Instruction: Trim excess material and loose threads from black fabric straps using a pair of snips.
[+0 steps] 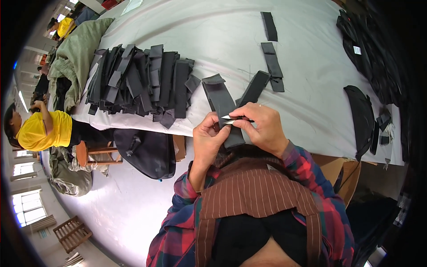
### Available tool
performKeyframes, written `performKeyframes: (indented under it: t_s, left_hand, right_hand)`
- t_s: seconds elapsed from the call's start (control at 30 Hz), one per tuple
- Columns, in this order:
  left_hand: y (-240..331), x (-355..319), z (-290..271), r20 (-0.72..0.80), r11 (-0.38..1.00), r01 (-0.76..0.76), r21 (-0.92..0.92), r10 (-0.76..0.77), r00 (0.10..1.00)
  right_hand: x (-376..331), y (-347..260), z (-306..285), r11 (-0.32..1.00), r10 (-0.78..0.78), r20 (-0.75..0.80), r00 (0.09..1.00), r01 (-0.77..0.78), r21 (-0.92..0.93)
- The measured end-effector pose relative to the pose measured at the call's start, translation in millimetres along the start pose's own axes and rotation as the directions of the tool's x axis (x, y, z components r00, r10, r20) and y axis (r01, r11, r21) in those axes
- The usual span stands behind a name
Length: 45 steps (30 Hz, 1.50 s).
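Note:
My left hand [209, 135] pinches a black fabric strip [219, 99] by its edge, over the near side of the table. In my right hand [262, 124] is a pair of thread snips [228, 119], its pale pointed blades apart at the strip's edge beside my left fingertips. The snips' handle is mostly hidden by my fingers. A second black strip [255, 86] slants away just beyond my right hand. Farther off, two more strips, one a folded-looking piece [272, 66] and one shorter piece [269, 26], lie in a line on the white cloth.
A large pile of black strips [142, 82] covers the table's left part. Black garments [369, 53] and a curved black piece [359, 118] lie at the right. A person in yellow [44, 129] is at the left, near a wooden stool [95, 153] and a black bag [149, 151].

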<state>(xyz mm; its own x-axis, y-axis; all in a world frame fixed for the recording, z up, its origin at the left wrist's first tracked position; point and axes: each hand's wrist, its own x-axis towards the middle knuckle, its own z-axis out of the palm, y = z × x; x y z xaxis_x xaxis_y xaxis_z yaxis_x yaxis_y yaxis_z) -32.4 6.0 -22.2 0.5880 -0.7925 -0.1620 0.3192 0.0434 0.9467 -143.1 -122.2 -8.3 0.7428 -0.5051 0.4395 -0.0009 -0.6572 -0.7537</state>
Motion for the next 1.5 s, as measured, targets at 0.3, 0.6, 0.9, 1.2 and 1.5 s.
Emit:
performKeyframes:
  t_s: [0.3,0.6,0.9,1.2,1.5]
  left_hand:
    - [-6.4,3.5,-5.3,-0.001,0.999,-0.021,-0.050,0.021,1.000]
    - [-1.8,2.9,-5.1,-0.018,0.997,0.023,-0.068,-0.025,1.000]
    - [-3.1,2.3,-7.6,0.007,0.997,0.051,-0.061,-0.051,0.999]
    - [3.4,-1.0,-4.7,0.050,0.990,0.069,-0.125,-0.063,0.997]
    - [4.8,-4.6,-13.7,0.121,0.982,0.079,-0.173,-0.059,0.991]
  right_hand:
    - [4.8,-2.2,7.0,0.974,-0.146,-0.007,0.989,0.142,-0.179]
    - [5.8,0.5,8.8,0.987,-0.097,-0.030,0.995,0.092,-0.133]
    - [5.2,2.7,10.3,0.978,-0.134,0.000,0.991,0.133,-0.164]
    - [3.7,8.0,6.0,0.996,-0.085,-0.055,0.995,0.085,-0.010]
    - [16.8,26.4,-1.9,0.648,0.465,0.169,0.869,-0.464,0.604]
